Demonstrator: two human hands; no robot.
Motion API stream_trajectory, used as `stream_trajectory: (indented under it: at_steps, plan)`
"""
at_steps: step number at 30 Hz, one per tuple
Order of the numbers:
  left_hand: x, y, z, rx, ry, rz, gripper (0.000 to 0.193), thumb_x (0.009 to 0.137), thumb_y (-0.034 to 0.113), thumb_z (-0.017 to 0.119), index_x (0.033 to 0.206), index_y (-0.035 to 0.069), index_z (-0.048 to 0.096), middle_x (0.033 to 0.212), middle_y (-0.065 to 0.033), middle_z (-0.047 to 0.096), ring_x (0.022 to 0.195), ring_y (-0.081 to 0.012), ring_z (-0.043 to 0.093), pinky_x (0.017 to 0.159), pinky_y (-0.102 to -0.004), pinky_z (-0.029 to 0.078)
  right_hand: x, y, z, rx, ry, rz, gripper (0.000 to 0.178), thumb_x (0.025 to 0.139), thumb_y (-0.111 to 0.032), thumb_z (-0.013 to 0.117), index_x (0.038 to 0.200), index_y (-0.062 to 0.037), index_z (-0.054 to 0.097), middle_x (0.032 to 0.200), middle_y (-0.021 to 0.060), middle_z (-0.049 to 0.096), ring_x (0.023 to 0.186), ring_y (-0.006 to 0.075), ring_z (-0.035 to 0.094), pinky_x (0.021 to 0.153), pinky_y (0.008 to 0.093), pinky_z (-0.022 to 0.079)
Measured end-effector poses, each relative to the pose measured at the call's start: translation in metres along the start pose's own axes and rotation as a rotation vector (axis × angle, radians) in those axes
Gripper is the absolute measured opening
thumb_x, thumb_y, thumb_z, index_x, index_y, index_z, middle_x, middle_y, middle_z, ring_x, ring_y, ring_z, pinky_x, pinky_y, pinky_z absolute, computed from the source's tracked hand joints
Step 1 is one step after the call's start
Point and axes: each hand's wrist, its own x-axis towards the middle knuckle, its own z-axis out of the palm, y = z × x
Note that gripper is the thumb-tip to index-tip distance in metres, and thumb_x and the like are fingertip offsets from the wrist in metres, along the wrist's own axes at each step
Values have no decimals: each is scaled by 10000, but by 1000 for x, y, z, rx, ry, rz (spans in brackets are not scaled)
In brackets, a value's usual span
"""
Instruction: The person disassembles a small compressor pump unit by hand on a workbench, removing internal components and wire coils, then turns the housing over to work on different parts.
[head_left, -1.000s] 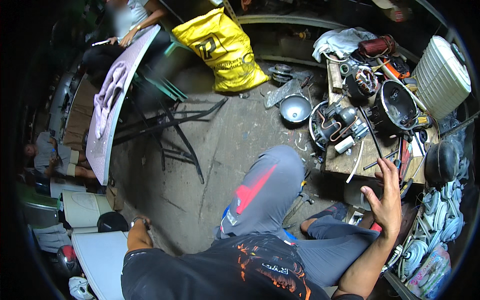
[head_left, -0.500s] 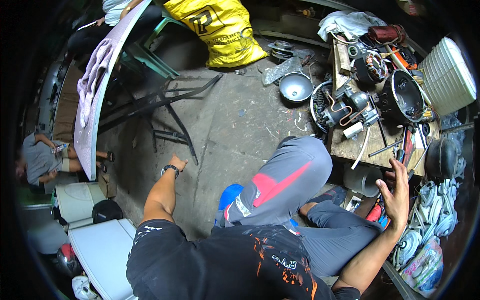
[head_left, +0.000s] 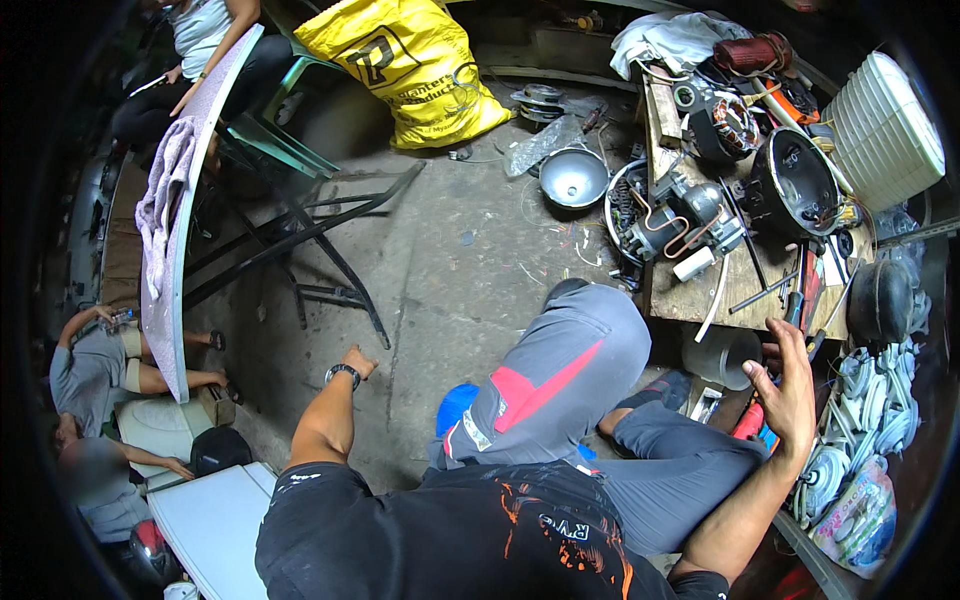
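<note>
My left hand, with a watch on its wrist, hangs over the concrete floor in front of me, near the foot of a black folding-table leg. It holds nothing, and its thumb stands apart from foreshortened fingers. Beside the near corner of the wooden workbench, my right hand is raised with thumb and fingers spread and nothing in them. Closest to it on the bench lie screwdrivers and a thin metal rod. Behind them stands a motor assembly with copper tubing, next to a round black pan-like housing.
A metal bowl sits on the floor left of the bench. Further back stands a yellow sack. At left is a folding table with a cloth. Seated people are beyond it. A white basket and pale plastic parts are at right.
The view has shifted, so the surroundings sit slightly differently. At the lower left another person has come into view, an arm reaching over a pale surface. My hands have barely moved.
</note>
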Motion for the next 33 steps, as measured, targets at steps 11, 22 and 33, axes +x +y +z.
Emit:
stream_trajectory:
  at_steps: [11, 22, 33]
  plan:
    - [-70, -97, -27, 258, -20, -253, 616, 847, 338, 743, 1337, -25, 654, 1396, -249, 627, 1306, -375, 615, 1112, -422, 499, -5, -5, 5, -23, -50, 15, 670, 837, -93, 804, 1441, -11, 526, 1419, 174, 549, 1119, 331, 657, 982, 411, 527]
    - [-118, -170, -77, 308, 12, -442, 507, 845, 254, 669, 1280, -6, 697, 1385, -215, 653, 1297, -340, 633, 1070, -422, 531, -13, -12, 4, -58, -89, -19, 685, 832, -87, 800, 1450, -11, 512, 1404, 174, 549, 1096, 335, 657, 975, 413, 524]
    - [-111, -136, -93, 437, 55, -462, 787, 843, 377, 760, 1529, 104, 488, 1656, -123, 345, 1530, -333, 331, 1223, -503, 335, -12, -4, 3, -22, -93, -33, 691, 813, -35, 791, 1448, -12, 519, 1396, 168, 556, 1096, 330, 646, 976, 411, 529]
